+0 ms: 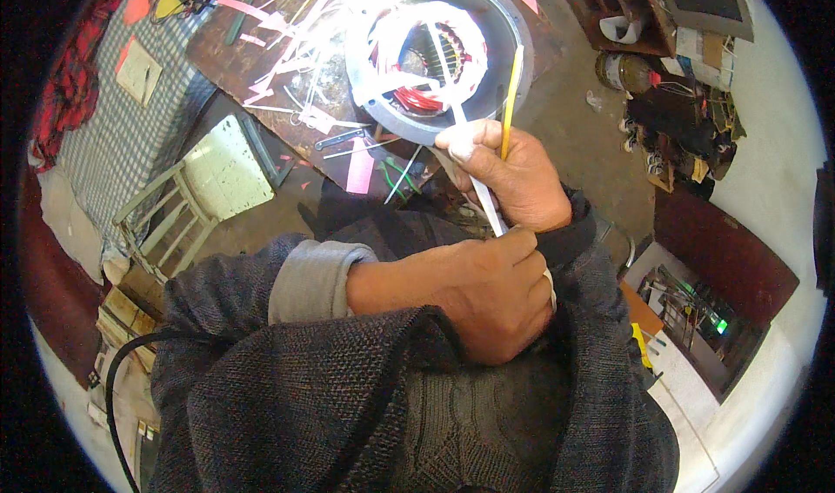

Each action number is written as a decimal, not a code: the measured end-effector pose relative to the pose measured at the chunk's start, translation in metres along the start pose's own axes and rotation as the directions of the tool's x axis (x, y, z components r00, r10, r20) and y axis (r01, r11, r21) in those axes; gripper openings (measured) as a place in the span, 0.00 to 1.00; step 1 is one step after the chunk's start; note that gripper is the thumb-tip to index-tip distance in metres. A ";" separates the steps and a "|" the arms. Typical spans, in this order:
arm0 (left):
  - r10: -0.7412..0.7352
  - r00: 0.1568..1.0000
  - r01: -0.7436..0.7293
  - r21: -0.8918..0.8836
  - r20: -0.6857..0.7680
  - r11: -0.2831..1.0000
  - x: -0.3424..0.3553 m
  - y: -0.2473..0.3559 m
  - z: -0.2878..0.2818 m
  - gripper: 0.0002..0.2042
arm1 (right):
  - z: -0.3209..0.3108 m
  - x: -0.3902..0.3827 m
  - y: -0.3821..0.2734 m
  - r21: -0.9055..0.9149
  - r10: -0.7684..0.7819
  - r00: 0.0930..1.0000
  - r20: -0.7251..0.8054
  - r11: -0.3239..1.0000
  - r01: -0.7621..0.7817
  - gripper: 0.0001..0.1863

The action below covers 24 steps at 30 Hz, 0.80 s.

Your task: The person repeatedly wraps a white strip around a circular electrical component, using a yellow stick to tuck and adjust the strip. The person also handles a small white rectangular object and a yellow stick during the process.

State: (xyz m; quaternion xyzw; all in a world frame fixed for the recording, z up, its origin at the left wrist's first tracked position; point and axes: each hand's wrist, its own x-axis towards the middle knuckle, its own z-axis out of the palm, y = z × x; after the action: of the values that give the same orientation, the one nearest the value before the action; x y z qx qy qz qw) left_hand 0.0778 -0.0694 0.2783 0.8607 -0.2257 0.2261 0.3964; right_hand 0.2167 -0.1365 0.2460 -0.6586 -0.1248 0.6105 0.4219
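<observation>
A round metal motor housing [402, 127] stands at the table's near edge, with a ring of white-wrapped stator windings [474, 33] and red wires [419, 100] inside. From the windings, a flat white tape [485, 204] runs toward me. My right hand [522, 180] is closed at the housing's near rim, pinching the tape between thumb and fingers. That hand also keeps a thin yellow stick [508, 110], pointing up past the rim. Closer to my chest, my left hand [500, 293] is a fist around the tape's lower end. Glare washes out part of the windings.
Pink and white paper scraps [261, 23], a dark-handled blade tool [344, 138] and green-handled pliers [400, 178] lie on the table [213, 49]. A pale chair [230, 167] stands at left, beside a checked cloth [178, 80]. Shelves [609, 6] and a large jar [628, 72] are at right.
</observation>
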 end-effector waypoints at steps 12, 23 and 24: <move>0.130 0.990 -0.132 0.022 0.046 0.991 -0.018 0.054 -0.053 0.18 | 0.043 -0.055 0.015 0.047 -0.225 0.969 -0.107 0.972 0.231 0.14; -0.886 0.419 0.501 -0.865 0.200 0.042 -0.071 -0.044 -0.029 0.18 | 0.088 -0.131 0.034 0.121 -0.063 0.993 -0.104 0.990 0.075 0.13; -0.868 0.425 0.455 -0.890 0.255 -0.039 -0.073 -0.048 -0.024 0.18 | 0.091 -0.134 0.035 0.096 -0.052 0.995 -0.090 0.994 0.060 0.13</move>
State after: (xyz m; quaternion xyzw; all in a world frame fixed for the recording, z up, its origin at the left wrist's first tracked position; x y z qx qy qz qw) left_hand 0.0414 -0.0078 0.2228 0.4328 0.2396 0.0059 0.8691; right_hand 0.0920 -0.2128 0.3242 -0.6592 -0.0946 0.5745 0.4758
